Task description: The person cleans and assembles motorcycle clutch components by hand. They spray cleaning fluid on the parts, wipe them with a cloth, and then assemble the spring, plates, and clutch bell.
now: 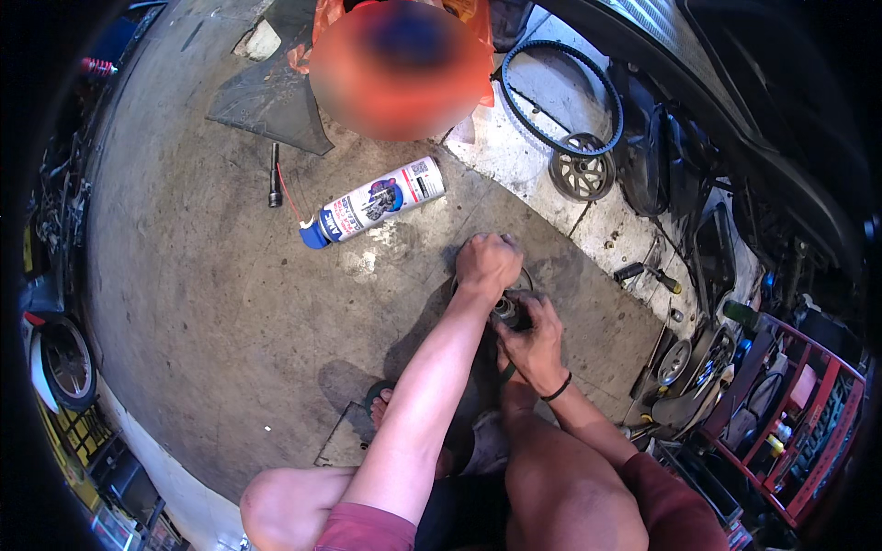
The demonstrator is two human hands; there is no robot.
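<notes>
Between my feet, a round metal part [506, 310] with a dark hub stands just above or on the concrete floor. My right hand [536, 339] curls around the hub from the near right, fingers and thumb against its side. Over the far side, my left hand [488, 265] is closed in a fist, and a thin curved rim shows on both sides of it. The left fingertips are hidden under the hand. Beyond my hands a white and blue aerosol cleaner can [382, 200] lies on its side, a red straw at its cap.
A black flashlight [275, 175] lies left of the can. At the upper right are a toothed drive belt [561, 96], a slotted metal wheel [582, 167] and a screwdriver [665, 279]. A red tool rack [792, 413] stands right; an orange bag [403, 103], partly blurred, stands ahead.
</notes>
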